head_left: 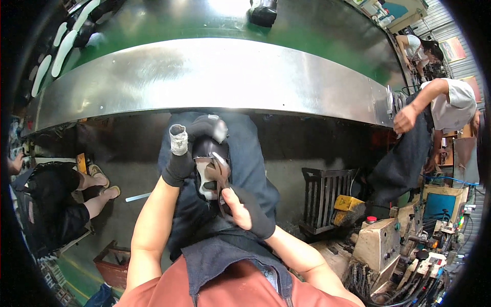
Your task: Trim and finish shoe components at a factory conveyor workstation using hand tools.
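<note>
A dark shoe upper (208, 148) with a grey toe and a white inside is held over my lap. My left hand (179, 156), in a black glove with a taped thumb, grips its left side. At its lower right edge my right hand (248, 210), also in a black glove, pinches a dark strap or tool (221, 176). A dark blue apron (245, 169) covers my legs beneath the shoe.
A wide steel-edged green conveyor (215, 82) curves in front, carrying white soles (61, 48) at left and a black shoe (264, 13). A seated person (56, 199) is at left, a standing co-worker (434, 112) at right. A machine (388, 240) and slatted crate (322, 197) stand lower right.
</note>
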A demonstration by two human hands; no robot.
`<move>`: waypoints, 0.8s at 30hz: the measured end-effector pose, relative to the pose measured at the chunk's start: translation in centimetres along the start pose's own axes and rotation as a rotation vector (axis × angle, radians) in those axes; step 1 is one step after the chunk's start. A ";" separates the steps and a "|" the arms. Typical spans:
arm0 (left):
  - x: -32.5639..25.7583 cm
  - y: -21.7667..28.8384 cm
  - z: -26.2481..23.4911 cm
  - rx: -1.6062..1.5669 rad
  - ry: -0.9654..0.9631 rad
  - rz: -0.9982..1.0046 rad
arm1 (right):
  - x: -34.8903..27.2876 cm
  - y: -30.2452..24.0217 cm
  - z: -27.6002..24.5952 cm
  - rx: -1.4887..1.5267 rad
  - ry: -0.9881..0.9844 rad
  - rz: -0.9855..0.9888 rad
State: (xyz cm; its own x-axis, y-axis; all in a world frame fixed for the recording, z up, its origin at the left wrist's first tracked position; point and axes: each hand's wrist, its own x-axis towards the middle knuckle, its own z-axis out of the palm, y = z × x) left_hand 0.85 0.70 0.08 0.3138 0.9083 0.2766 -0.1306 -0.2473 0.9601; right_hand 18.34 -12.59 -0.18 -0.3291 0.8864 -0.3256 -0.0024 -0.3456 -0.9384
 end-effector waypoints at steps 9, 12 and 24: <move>0.3 0.8 1.0 0.008 0.055 -0.001 | -0.4 -0.7 1.3 -0.068 0.156 0.119; -0.5 0.2 1.1 0.049 0.078 -0.013 | 0.6 3.0 2.7 -0.172 0.291 -0.107; -13.6 2.6 5.7 -0.261 0.283 -0.570 | -9.7 7.7 -4.9 -0.623 -0.281 -0.413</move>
State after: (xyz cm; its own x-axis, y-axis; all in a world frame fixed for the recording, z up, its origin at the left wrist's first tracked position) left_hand 1.55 -14.24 -0.94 0.1479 0.9342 -0.3246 -0.2514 0.3530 0.9012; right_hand 26.14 -22.34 -4.80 -0.6425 0.7658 0.0262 0.3249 0.3032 -0.8958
